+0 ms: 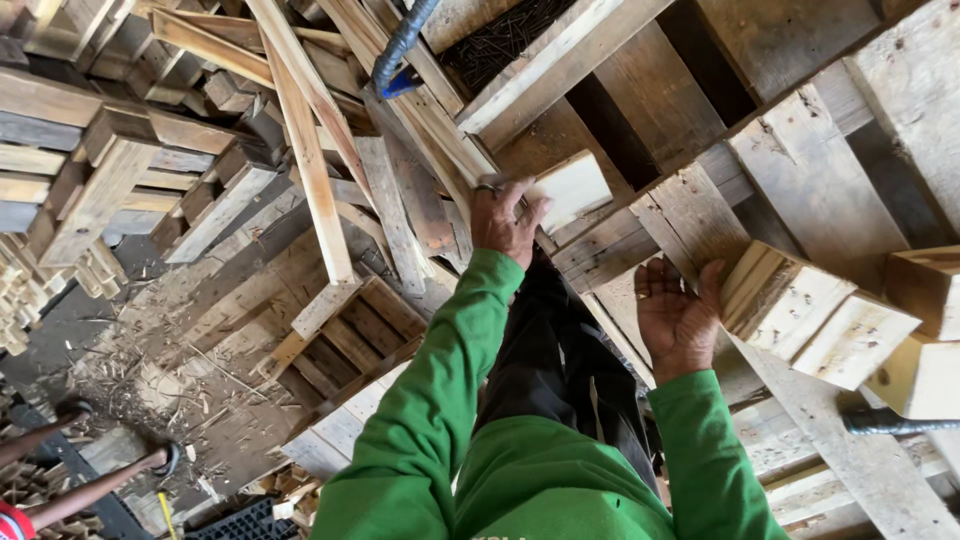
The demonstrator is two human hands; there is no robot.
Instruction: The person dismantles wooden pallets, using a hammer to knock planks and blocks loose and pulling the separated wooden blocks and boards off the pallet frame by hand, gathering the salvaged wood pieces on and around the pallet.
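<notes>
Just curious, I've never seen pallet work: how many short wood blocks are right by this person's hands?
4: one block under the left hand, two blocks beside the right hand, one at the frame's edge. More may be hidden.

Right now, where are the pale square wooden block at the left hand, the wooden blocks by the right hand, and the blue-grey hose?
pale square wooden block (572,188), head view, flat face.
wooden blocks (800,305), head view, end grain.
blue-grey hose (398,45), head view, mid-length.

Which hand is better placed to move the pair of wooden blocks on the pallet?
Right. The right hand already touches the blocks; the left hand holds another block farther away.
</notes>
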